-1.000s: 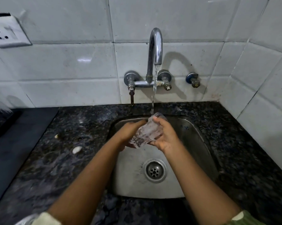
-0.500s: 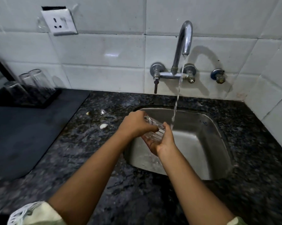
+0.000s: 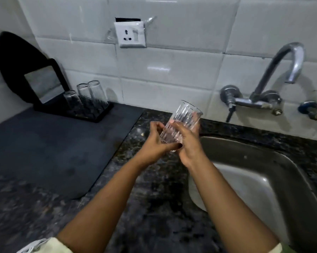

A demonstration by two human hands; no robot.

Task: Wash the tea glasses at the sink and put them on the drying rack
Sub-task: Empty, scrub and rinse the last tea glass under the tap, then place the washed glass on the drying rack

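A clear ribbed tea glass (image 3: 183, 121) is tilted, mouth up and to the right, above the counter just left of the steel sink (image 3: 263, 179). My right hand (image 3: 188, 143) grips its lower half from the right. My left hand (image 3: 156, 141) holds its base from the left, thumb under it. Three glasses (image 3: 88, 97) stand upside down on a black drying rack (image 3: 92, 115) at the back left. No water is seen coming from the tap (image 3: 281, 70).
A dark mat (image 3: 44, 152) covers the counter left of the sink, with the rack on its far end. A black-framed mirror (image 3: 42, 84) leans on the wall behind the rack. A wall socket (image 3: 130, 36) sits above. Speckled black granite counter (image 3: 154, 207) lies in front.
Both hands have carried the glass up and left out of the sink, over the counter edge. My view has swung left, bringing the rack closer. The tap's stream no longer shows.
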